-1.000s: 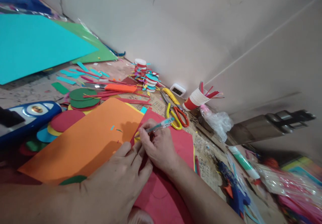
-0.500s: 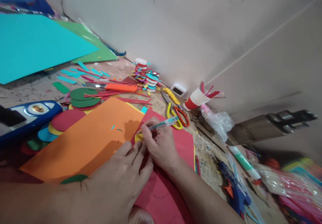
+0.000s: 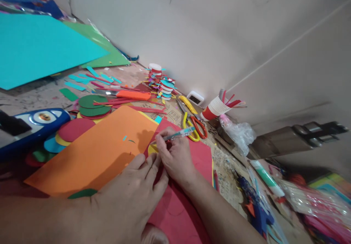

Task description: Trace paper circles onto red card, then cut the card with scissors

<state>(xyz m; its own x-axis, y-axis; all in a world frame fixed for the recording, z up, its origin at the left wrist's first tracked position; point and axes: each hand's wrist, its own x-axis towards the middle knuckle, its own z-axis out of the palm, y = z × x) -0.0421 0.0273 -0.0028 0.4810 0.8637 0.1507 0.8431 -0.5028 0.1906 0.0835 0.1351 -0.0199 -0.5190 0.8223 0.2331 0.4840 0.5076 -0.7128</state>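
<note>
My right hand [image 3: 175, 156] is closed round a clear pen with a teal end [image 3: 182, 132]. Its writing end is down at a small yellow paper piece [image 3: 152, 148] lying on a red sheet [image 3: 201, 156]. Beside it, my left hand [image 3: 137, 185] lies flat, its fingers stretched over the red sheet and reaching the yellow piece's lower edge. An orange sheet [image 3: 98, 156] lies to the left, partly under my left hand and forearm, with a dark green piece [image 3: 82, 193] on it. Faint curved lines show on the red sheet.
Scissors [image 3: 199, 127], an orange cutter [image 3: 133, 95], paper circles [image 3: 94, 105] and a blue-and-white tool [image 3: 35, 127] surround the sheets. Farther off stand small paper drums [image 3: 166, 87] and a paper cup [image 3: 215, 108]. A glue gun [image 3: 255, 207] lies at right.
The view has shifted slightly, moving the surroundings a little to the right. Both hands keep nearly the same pose, and a bit more of the yellow piece shows.
</note>
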